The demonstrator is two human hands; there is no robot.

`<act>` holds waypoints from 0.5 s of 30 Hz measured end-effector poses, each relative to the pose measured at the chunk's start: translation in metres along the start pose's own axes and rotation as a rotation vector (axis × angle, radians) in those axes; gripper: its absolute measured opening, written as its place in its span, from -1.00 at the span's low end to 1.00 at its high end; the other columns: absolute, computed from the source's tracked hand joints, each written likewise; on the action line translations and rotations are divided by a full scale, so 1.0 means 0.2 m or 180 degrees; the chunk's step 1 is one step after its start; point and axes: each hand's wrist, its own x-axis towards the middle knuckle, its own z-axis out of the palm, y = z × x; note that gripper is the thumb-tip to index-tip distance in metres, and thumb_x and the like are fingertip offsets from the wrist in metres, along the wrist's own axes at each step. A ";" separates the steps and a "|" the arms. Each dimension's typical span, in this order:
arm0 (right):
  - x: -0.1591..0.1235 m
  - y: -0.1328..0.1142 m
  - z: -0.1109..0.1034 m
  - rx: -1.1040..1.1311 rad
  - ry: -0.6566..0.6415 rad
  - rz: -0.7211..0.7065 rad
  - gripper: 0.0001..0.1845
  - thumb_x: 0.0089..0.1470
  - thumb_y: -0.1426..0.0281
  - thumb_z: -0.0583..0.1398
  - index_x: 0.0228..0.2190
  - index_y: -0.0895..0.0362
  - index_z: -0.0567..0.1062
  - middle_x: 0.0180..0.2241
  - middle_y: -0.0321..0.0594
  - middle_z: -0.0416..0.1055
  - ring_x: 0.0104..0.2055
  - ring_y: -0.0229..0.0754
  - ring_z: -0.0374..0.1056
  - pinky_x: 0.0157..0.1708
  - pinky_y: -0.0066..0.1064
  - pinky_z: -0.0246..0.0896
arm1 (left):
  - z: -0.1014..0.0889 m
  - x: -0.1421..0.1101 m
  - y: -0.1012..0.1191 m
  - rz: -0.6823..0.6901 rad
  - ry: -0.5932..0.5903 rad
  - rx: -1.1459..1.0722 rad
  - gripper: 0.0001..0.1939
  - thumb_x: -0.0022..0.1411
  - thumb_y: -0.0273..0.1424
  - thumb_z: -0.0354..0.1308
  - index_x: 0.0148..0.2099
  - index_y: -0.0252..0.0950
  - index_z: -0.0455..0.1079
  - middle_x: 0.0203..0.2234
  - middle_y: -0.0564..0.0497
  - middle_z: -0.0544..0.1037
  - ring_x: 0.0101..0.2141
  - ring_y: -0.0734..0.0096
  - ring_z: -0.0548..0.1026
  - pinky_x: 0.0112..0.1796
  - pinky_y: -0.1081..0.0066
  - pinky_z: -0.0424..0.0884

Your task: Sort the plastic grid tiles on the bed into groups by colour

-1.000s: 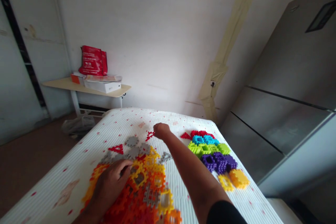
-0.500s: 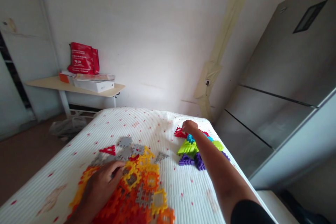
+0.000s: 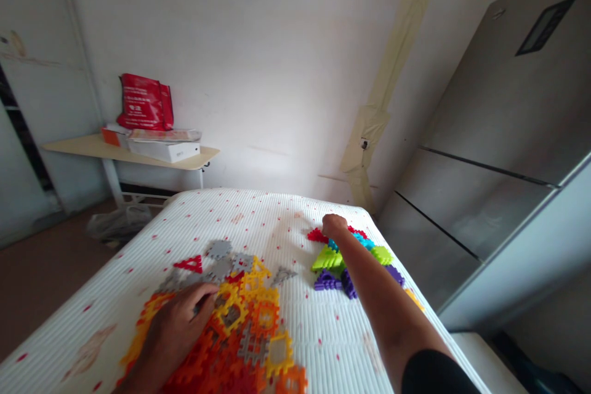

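My right hand reaches far across the white ribbed mat, fingers curled on a red toothed piece at the near-left edge of the sorted stacks. Those stacks are red, blue, green and purple; my forearm hides part of them. My left hand lies flat with fingers spread on the mixed pile of orange, yellow and grey pieces. A loose red triangle and grey pieces lie just beyond that pile.
A steel fridge stands close along the right of the mat. At the back left a low side table carries a red bag and a white box. A plastic bag lies on the floor below.
My right hand carried a red triangle from the mat's middle rightward to the sorted stacks and now rests there, slightly lower. The left hand stayed on the pile.
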 end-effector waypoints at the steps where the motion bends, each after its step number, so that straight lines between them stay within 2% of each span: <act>1: 0.00 0.00 0.00 -0.0013 -0.0009 -0.0016 -0.53 -0.14 0.32 0.30 -0.12 0.13 0.50 -0.12 0.07 0.45 -0.04 0.05 0.37 -0.14 -0.27 0.29 | 0.00 0.00 0.00 -0.0001 0.0010 -0.0011 -0.78 0.07 -0.30 -0.01 -0.39 -0.15 0.47 -0.45 0.10 0.62 -0.40 0.37 0.57 -0.33 0.50 0.44; 5: 0.00 -0.02 0.00 -0.0078 -0.0082 -0.0136 -0.54 -0.15 0.37 0.30 -0.12 0.09 0.50 -0.11 0.01 0.45 -0.05 0.05 0.38 -0.16 -0.26 0.30 | 0.00 0.00 0.00 0.0032 0.0005 -0.0014 -0.78 0.07 -0.30 -0.01 -0.38 -0.16 0.47 -0.44 0.11 0.62 -0.40 0.37 0.57 -0.32 0.49 0.44; 10: 0.00 -0.05 0.00 -0.0201 -0.0182 -0.0476 -0.38 -0.20 0.42 0.32 -0.03 -0.08 0.42 -0.02 -0.15 0.40 0.01 0.02 0.33 -0.12 -0.24 0.28 | 0.00 0.00 -0.01 0.0029 -0.0044 0.0070 -0.77 0.09 -0.30 -0.02 -0.36 -0.16 0.47 -0.43 0.11 0.62 -0.39 0.37 0.57 -0.33 0.49 0.43; 15: 0.00 -0.08 0.01 -0.0379 -0.0306 -0.0650 -0.33 -0.24 0.46 0.33 -0.01 -0.04 0.40 -0.02 -0.10 0.40 0.00 0.06 0.34 -0.13 -0.20 0.28 | 0.00 0.00 0.00 0.0063 -0.0028 0.0080 -0.77 0.08 -0.30 -0.02 -0.37 -0.16 0.46 -0.43 0.10 0.62 -0.39 0.38 0.57 -0.32 0.50 0.43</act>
